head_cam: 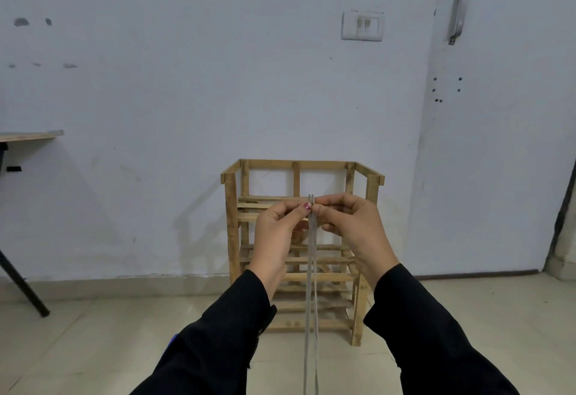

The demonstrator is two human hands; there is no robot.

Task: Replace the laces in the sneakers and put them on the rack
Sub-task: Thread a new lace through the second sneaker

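The left grip (277, 226) and the right grip (352, 226) are raised side by side, fingertips meeting. Each pinches between thumb and forefinger the top of a grey lace (312, 238). The lace's two ends are held together, and their tips stand just above the fingertips. The other fingers of both grips are curled in. The left thumb, with a dark red painted nail, presses against the lace.

Below the grips the lace hangs as two flat strands, close together and almost parallel. They run straight down between the two black sleeves (430, 332) and out of the bottom edge of the view.

Directly behind the grips stands a wooden rack (232, 223) of slatted shelves. Its top frame rises just above the fingertips and its feet rest on the pale tiled floor (93, 348). Its back stands against a white wall (156, 83).

Well above and to the right of the right grip, a white switch plate (362, 26) sits on the wall. Farther right is a door (498, 145) with a metal handle (458, 16).

Far to the left of the left grip, the corner of a desk (29, 136) juts in, with one slanted black leg reaching the floor.
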